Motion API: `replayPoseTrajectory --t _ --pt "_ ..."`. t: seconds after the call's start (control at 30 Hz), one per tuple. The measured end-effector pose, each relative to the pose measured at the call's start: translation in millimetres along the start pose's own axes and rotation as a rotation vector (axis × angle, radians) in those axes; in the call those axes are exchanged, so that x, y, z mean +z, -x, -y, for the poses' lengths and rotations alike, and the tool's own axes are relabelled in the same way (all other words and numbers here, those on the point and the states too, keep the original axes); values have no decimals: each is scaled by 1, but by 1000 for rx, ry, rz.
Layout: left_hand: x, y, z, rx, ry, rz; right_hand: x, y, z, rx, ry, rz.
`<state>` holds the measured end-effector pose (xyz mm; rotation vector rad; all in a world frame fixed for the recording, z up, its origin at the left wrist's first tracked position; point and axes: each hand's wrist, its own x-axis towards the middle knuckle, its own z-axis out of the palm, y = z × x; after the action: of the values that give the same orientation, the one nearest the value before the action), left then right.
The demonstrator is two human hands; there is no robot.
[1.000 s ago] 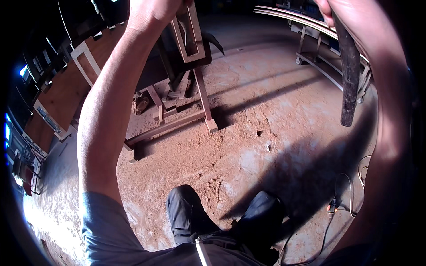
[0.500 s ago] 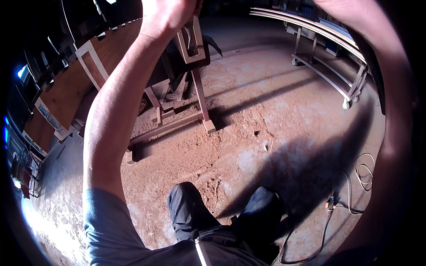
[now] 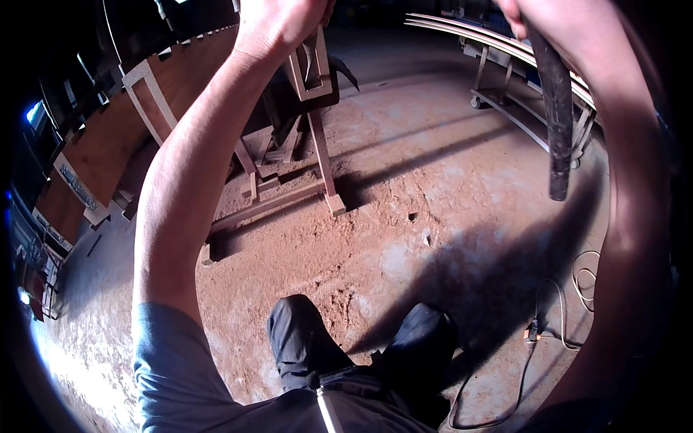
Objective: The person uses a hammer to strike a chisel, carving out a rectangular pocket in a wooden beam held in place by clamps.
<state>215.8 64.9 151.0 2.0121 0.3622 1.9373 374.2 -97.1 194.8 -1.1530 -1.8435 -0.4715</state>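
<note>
At the upper edge, my left hand (image 3: 281,22) is beside the end of a pale wooden frame (image 3: 315,92). Its fingers are cut off by the picture's edge, so any grip is hidden. My right hand (image 3: 559,25) is raised at the upper right, its fingers wrapped round a dark, worn, stick-like handle (image 3: 557,137). The handle hangs down below the fist, and whatever is at its upper end is out of view. A wooden trestle (image 3: 322,151) stands under the frame, beyond my left forearm.
Wooden panels with notched edges (image 3: 177,79) stand at the left. A wheeled cart (image 3: 516,115) bears long boards (image 3: 476,35) at the far right. Sawdust and chips (image 3: 303,245) cover the floor (image 3: 404,159). A cable with an orange-and-black connector (image 3: 533,333) lies at the lower right.
My right hand has come lower and to the left, and the dark handle now shows in full length below it. My left hand stays almost in place by the frame.
</note>
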Motion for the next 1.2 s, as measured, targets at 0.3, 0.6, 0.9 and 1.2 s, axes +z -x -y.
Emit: replayPoseTrajectory --t 0.3,0.6,0.9,1.2 --pt "-2 -1 9 -86 -11 24 -8 -4 20 335 -85 112" --pt "-6 3 6 -109 -64 -7 -4 -6 10 86 162 187" --pt "-25 -31 15 -500 406 63 11 41 -7 105 53 119" --pt "-24 -22 26 -112 97 -35 48 67 -113 -164 -30 -129"
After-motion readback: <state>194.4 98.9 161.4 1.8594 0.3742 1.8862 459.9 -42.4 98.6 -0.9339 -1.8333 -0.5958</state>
